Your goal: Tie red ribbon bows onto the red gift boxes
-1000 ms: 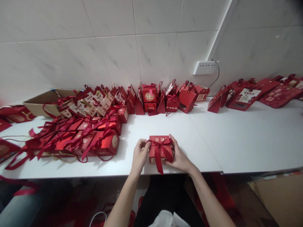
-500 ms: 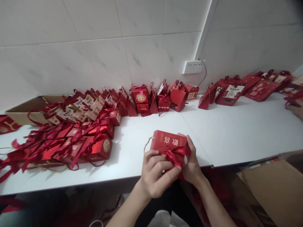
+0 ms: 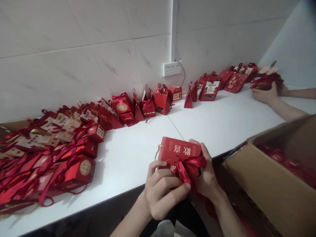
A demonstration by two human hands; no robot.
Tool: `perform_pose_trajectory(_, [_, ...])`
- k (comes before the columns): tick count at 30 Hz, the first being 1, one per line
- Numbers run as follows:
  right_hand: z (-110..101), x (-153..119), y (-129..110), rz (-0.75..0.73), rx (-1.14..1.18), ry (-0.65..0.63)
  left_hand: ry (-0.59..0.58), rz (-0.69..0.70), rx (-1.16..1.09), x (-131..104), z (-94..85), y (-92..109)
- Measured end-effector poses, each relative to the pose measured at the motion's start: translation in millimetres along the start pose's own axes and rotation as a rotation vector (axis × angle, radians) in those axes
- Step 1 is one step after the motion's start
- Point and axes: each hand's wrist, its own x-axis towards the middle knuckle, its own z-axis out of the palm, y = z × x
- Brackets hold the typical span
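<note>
Held between left hand and right hand: a red gift box, at the near edge of the table; impossible to tell whether touching the tabletop. Left hand partly closed over the near left part of the box, fingers bent, thumb pressed to a dark red ribbon bow. Right hand curved round the right side, fingers hooked over the far corner. On the top face, pale characters, upside down in this view; at the left side, a loop of twisted gold cord.

Left of the red gift box, well apart, rows of ribbon-tied boxes packed close together, the nearest with a round gold emblem on its end. Farther behind and left of it, a crowded group of tagged packets with looped handles. Behind and somewhat left, a stacked pair of boxes, then a small bow-topped box and a handled red box. Behind and right, a box with a white card.

Right of the red gift box, near, an open cardboard carton with red items inside, too blurred to make out. Far behind and right, another person's hands around a dark red item. Beyond the red gift box, on the tiled wall, a white socket strip.
</note>
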Motion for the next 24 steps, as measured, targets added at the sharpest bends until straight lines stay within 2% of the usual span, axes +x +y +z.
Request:
perform_pose_trajectory(3, [-21, -6, 5, -0.027, -0.025, 0.033, 0.084, -0.092, -0.069, 4, 16.0, -6])
perform_pose_trajectory(5, [-35, -11, 6, 0.056, 0.0, 0.077, 0.218, -0.316, -0.078, 8, 26.1, -17])
perform_pose_trajectory(7, [-49, -15, 4, 0.265, 0.166, 0.157, 0.294, -0.625, -0.081, 13, 36.9, -32])
perform_pose_trajectory(9, [-63, -15, -1, 0.546, 0.453, 0.252, 0.212, -0.874, -0.125, 17, 50.0, -45])
perform_pose_trajectory(11, [-77, -10, -7, 0.768, 0.739, 0.297, 0.065, -0.977, -0.202, 19, 65.6, -52])
perform_pose_trajectory(14, [-100, -3, -15, 0.946, 1.103, 0.317, -0.15, -0.974, -0.288, 21, 90.7, -45])
perform_pose_trajectory(17, [-121, 0, -19, 1.011, 1.343, 0.4, -0.379, -0.929, -0.371, 27, 113.2, -31])
perform_pose_trajectory(20, [-137, -2, -22, 0.991, 1.341, 0.47, -0.532, -0.878, -0.433, 38, 133.3, -21])
perform_pose_trajectory(24, [-148, -7, -23, 0.903, 1.124, 0.456, -0.608, -0.745, -0.482, 50, 162.3, -17])
